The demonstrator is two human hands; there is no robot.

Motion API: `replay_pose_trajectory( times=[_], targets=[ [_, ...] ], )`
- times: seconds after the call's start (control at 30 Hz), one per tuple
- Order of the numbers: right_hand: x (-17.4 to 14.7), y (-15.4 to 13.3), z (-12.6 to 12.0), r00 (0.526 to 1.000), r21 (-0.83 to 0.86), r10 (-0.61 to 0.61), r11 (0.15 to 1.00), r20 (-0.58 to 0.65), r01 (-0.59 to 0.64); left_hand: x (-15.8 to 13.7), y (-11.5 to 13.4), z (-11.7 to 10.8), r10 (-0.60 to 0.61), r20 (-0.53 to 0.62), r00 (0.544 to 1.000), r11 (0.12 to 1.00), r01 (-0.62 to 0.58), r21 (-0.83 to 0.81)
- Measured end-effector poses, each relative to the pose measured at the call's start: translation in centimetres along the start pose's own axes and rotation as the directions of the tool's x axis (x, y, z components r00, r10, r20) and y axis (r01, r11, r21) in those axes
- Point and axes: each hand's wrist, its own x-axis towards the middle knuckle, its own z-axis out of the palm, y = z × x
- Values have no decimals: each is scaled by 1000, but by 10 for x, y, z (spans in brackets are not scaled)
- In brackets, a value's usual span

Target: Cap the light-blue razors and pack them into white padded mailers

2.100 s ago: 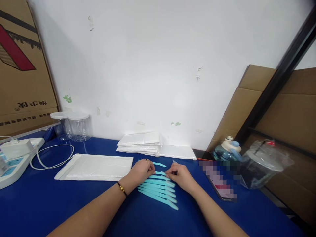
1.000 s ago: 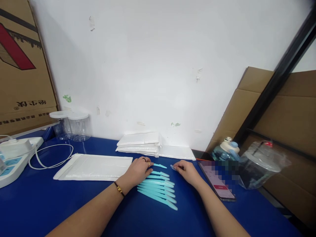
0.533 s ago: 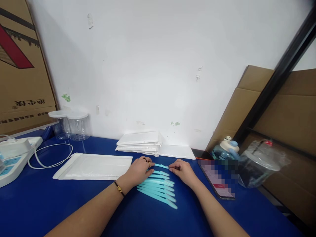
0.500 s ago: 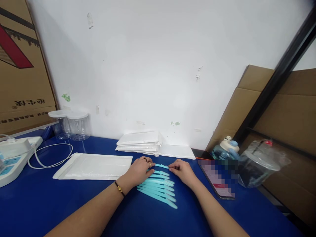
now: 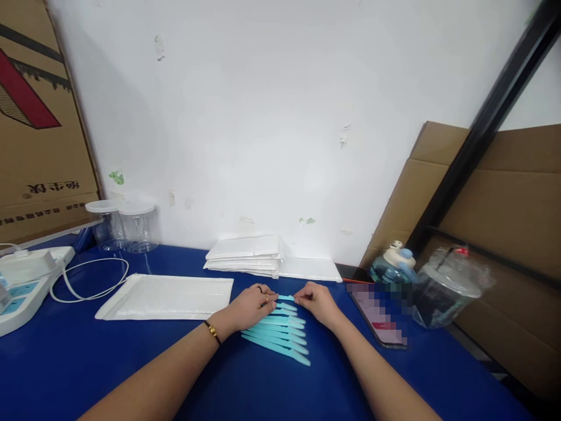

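Note:
Several teal eyebrow razors (image 5: 280,336) lie fanned in a row on the blue table, their paler tips pointing right. The farthest razor (image 5: 286,299) spans the gap between my two hands. My right hand (image 5: 316,301) pinches its right end between thumb and fingers. Its left end runs under the fingertips of my left hand (image 5: 252,307), which are closed on it; that hand also covers the handles of some razors below. A ring and a dark bracelet with a gold bead are on the left hand and wrist.
White padded mailers lie left (image 5: 169,297) and in a stack (image 5: 243,255) by the wall. A phone (image 5: 379,316), a bagged cup (image 5: 447,289) and a glass ornament (image 5: 392,264) stand right. Clear jars (image 5: 138,231) and a power strip (image 5: 39,280) with a cable are left.
The view has shifted slightly. The hands have drawn a little closer together along the farthest razor, and less of it shows between them. The other razors stay in their fan.

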Motion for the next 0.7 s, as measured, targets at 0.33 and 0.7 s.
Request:
replay_pose_trajectory(
  times=[0.33,0.7],
  targets=[
    [-23,-31,1,957,-87,-16,995,291,43,-5,10,-14,-23,146,989,993,6,117],
    [-75,-64,11,919,-218,-170,941,355,259,-37,58,3,19,117,993,945,-57,321]
  ],
)
